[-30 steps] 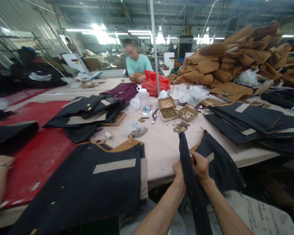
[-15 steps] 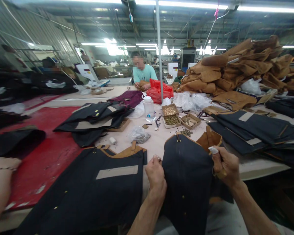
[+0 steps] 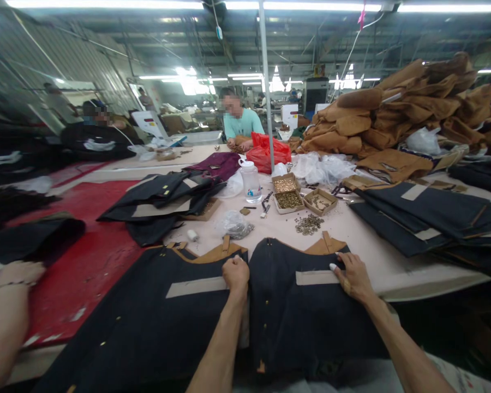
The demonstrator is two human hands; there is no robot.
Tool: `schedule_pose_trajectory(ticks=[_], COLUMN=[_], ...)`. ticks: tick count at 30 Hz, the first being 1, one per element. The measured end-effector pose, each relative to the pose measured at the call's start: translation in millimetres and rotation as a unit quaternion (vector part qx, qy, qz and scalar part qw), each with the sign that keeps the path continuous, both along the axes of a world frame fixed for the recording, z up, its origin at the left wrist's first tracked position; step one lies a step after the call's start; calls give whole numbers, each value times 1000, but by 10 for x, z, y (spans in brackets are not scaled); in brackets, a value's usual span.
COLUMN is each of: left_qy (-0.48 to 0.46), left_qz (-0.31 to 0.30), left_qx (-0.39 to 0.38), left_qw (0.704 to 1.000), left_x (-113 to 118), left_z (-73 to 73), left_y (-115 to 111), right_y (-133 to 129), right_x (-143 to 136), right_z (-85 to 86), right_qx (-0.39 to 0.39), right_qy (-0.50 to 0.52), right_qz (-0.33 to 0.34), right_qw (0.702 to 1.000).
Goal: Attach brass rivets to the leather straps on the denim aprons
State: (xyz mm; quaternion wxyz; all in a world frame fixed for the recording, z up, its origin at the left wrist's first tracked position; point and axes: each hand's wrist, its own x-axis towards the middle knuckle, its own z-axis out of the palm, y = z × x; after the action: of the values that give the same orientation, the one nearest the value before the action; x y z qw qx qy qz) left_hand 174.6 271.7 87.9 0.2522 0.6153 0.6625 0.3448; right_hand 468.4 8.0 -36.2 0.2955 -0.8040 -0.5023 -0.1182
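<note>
Two dark garment pieces with brown trim and pale strips lie side by side at the table's front edge. My left hand (image 3: 235, 273), its fingers curled in, rests at the inner top corner of the left piece (image 3: 159, 322); what it may hold is hidden. On the upper right of the right piece (image 3: 306, 322), my right hand (image 3: 354, 275) lies with fingers spread, something white covering its thumb tip. Beyond them are a pile of small metal parts (image 3: 309, 224) and a clear plastic bag (image 3: 230, 224).
Small boxes of metal parts (image 3: 288, 201), a plastic jug (image 3: 251, 183) and a red bag (image 3: 265, 153) stand farther back. Dark garments (image 3: 437, 210) and a brown heap (image 3: 396, 109) are right. Another person's hand (image 3: 18, 273) is at far left; a person (image 3: 241, 123) sits opposite.
The right garment piece, held up and folded before, now lies flat with its pale strip showing. My left hand has moved left; my right hand has lowered and its fingers have opened.
</note>
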Motion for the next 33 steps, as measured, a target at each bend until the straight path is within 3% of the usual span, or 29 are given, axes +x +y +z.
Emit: schedule_pose_trajectory(ticks=[2, 3, 4, 6, 8, 10, 12, 15, 19, 24, 27, 33], left_qy=[36, 53, 79, 147, 236, 300, 318, 312, 303, 296, 288, 246], left_qz=[-74, -142, -241, -441, -534, -540, -528, -514, -501, -501, -500, -504], left_qx=[54, 93, 143, 199, 193, 167, 158, 176, 184, 168, 155, 112], left_qw=[995, 984, 957, 862, 788, 768, 772, 779, 789, 796, 802, 820], left_x=[21, 43, 67, 99, 84, 26, -39, -81, -63, -82, -113, -168], left_z=[179, 237, 258, 183, -19, -263, -460, -594, -583, -526, -508, -433], left_y=[-170, -293, -423, -650, -762, -751, -678, -598, -617, -654, -687, -764], right_y=[51, 75, 93, 109, 96, 78, 94, 255, 750, 1372, 1531, 1585], right_x=[-7, -9, -10, -10, -2, 28, 101, 315, 683, 937, 969, 971], right_z=[-21, -26, -30, -34, -43, -60, -78, -64, 76, 262, 263, 201], right_qx=[-5, -8, -11, -12, -5, 0, -2, 5, 19, -32, -78, -151], right_qy=[1, 1, 1, 4, 11, 21, 34, 82, 123, 109, 105, 99], right_qz=[-3, -7, -11, -13, -7, 2, 10, 7, -10, -9, -28, -77], right_qw=[1000, 1000, 1000, 1000, 1000, 1000, 999, 997, 992, 993, 991, 980])
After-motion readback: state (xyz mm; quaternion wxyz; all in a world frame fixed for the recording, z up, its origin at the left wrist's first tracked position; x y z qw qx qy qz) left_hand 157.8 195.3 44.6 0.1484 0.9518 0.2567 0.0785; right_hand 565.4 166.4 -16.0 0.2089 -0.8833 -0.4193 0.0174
